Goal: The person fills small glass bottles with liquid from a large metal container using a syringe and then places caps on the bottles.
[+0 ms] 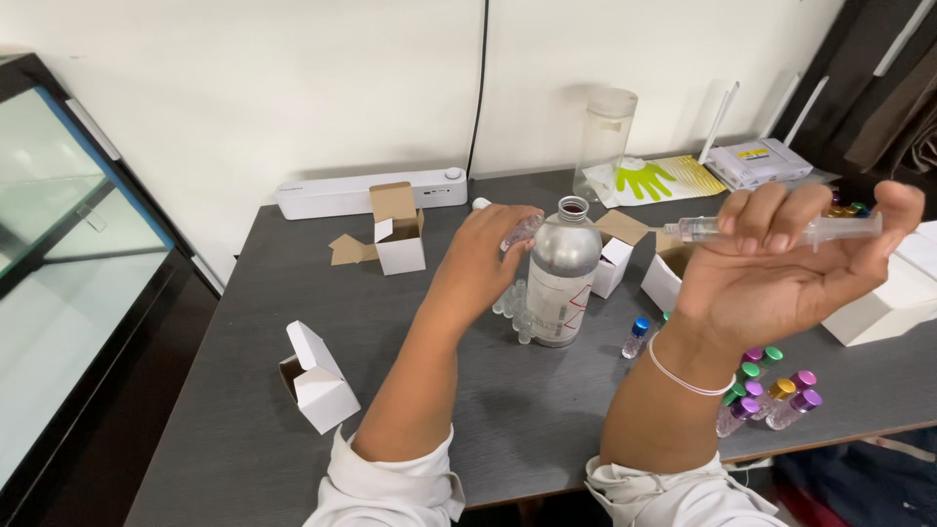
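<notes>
right hand (781, 263) raised, gripping a clear syringe (781, 230) level, left hand (485, 256) closed on a small clear vial (522, 232) beside the open silver bottle (563, 273) — filling step, likely; needle tip must meet vial mouth steadily.

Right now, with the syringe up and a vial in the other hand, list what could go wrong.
1. The open silver metal bottle stands uncapped right beside the left hand; a knock from that wrist could tip and spill it.
2. The small clear vial is pinched only at the fingertips and may slip.
3. The clear plastic syringe in the right hand is raised off the dark grey table; its contents could drip.
</notes>
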